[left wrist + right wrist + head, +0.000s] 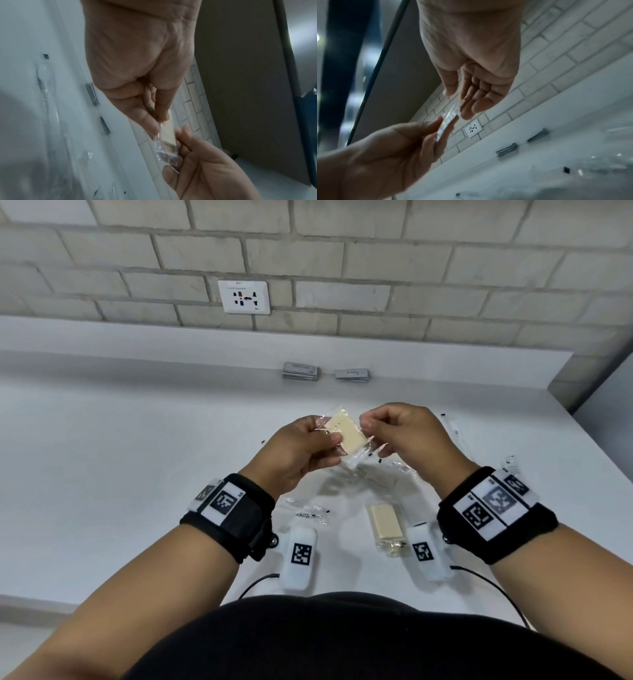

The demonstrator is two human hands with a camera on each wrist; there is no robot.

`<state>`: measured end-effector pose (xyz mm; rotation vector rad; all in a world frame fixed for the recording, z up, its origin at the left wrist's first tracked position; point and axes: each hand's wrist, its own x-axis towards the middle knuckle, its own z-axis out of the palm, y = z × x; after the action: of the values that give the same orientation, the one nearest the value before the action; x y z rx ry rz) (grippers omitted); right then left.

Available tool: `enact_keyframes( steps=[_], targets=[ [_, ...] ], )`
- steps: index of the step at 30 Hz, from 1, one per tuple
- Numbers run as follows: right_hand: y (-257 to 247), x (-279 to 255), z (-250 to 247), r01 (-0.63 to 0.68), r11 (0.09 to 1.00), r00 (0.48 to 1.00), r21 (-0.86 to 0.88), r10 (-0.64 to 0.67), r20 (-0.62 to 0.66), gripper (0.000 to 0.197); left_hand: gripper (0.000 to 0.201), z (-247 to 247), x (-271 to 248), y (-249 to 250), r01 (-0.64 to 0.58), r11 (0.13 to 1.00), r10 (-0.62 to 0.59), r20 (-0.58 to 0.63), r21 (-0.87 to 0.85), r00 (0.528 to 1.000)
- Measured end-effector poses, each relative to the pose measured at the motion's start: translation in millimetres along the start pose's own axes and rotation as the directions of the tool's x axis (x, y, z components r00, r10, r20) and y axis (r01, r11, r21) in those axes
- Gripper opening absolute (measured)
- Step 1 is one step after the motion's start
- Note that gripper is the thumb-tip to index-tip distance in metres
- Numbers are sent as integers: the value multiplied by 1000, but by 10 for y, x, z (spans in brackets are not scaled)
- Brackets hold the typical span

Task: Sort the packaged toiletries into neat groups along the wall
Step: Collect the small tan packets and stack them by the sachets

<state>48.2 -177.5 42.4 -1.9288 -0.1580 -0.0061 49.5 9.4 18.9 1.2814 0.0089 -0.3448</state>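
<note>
Cream soap bar in clear wrapper (pixel 344 434) is held up above the surface (pixel 137 474), between both hands, tilted diagonally. Left hand (pixel 298 455) grips its left and lower edge, thumb on top of the wrapper, fingers curled under. Right hand (pixel 407 436) pinches the wrapper's right edge between thumb and forefinger, other fingers loosely curled. Left wrist view shows the same: the left hand's fingers (pixel 149 121) clamp the wrapped bar (pixel 169 133), with the right hand's fingertips on the crinkled wrapper end. Right wrist view: only the wrapper's thin edge (pixel 448 119) is visible between the two hands; the bar itself is hard to make out there.

Second wrapped cream bar (pixel 385 523) lies flat on the surface below the hands, near the body, just beside the right wrist. Crumpled clear packets (pixel 308 510) sit near the left wrist; more clear-wrapped items (pixel 387 474) lie under the hands, contents unclear. A long clear packet (pixel 454 429) lies right of the right hand.

Against the wall ledge: two small stacks of grey sachets, the left stack (pixel 300 370) thicker, the right stack (pixel 352 374) thinner, near each other but apart. White wall socket (pixel 244 297) sits in the brick wall above them.

Both wrists wear black bands with printed marker tags.
</note>
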Motion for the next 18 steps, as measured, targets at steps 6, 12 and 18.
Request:
enact_keyframes(
  steps=[6, 12, 18],
  targets=[
    [-112, 81, -53, -37, 996, 999, -85, 41, 34, 9, 13, 4, -2, 4, -22, 999, 20, 47, 46, 999],
    [-121, 123, -243, -58, 998, 996, 25, 57, 63, 12, 29, -76, -1, 57, -17, 999, 15, -25, -44, 1000],
    [-24, 43, -97, -74, 993, 997, 93, 76, -15, 9, 3, 51, -5, 15, -9, 996, 10, -7, 94, 1000]
  ],
)
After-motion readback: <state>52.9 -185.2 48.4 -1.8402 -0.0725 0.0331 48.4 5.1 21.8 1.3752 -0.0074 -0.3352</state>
